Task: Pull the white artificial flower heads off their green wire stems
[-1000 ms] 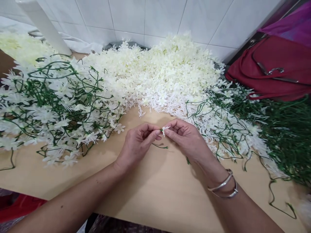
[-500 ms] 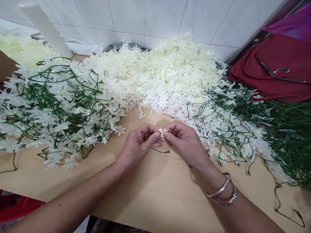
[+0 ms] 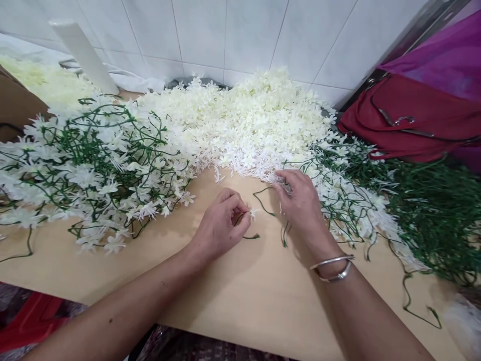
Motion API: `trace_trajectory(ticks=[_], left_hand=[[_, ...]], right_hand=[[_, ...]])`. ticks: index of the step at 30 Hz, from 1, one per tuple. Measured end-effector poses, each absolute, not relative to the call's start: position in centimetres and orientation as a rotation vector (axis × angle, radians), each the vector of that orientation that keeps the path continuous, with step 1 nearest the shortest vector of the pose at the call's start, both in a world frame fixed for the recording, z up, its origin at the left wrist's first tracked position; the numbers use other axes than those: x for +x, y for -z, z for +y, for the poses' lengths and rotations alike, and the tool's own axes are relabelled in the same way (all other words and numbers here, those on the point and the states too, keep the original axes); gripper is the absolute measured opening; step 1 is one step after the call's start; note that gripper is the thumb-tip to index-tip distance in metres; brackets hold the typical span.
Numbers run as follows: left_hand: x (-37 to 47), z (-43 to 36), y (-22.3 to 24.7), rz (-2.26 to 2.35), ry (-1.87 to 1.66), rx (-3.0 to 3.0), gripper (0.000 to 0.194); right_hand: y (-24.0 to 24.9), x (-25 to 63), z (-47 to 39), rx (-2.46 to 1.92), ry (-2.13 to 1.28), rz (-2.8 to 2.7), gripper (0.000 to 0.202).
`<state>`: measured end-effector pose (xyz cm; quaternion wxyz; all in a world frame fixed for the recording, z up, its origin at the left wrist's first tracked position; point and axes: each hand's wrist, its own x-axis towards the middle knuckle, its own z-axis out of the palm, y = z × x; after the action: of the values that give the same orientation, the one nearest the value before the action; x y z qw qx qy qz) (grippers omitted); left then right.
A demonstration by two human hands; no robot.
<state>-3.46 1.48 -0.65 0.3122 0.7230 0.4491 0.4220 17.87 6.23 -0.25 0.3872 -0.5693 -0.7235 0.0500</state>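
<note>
While the left hand pinches a stem and flower above the bench, the right hand, its grip unclear, is at the white sprigs, apparently picking, which calls for a fine pinch.

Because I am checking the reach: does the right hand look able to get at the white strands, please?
Probably yes: the right hand has its fingertips at the near edge of the white strands, and nothing visible seems to block the way.
</note>
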Motion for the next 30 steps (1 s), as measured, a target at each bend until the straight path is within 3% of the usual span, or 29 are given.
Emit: trace_trajectory(ticks=[6,13,22,30], left_hand=[[-3.5,1.8,0.9,1.313,-1.095,1.933,0.027],[-4.3,3.4,-0.3,1.424,-1.228,1.651,0.019],[-1.4,11.0,-1.7,1.458,-1.147,2.193,0.019],[-2.4,11.9,-1.7,1.476,-1.317,2.13,0.012]], right_hand=[[0.7,17.3,6.4,-1.441,-0.019,-2.026,0.018],[0.6,18.1,5.9,-1.372,-0.014,-1.801,0.016],[0.2,18.1,5.6,-1.42,0.005,-1.732,0.014],[-0.2,17.9,5.5,-1.263,0.01,-1.637,0.015]])
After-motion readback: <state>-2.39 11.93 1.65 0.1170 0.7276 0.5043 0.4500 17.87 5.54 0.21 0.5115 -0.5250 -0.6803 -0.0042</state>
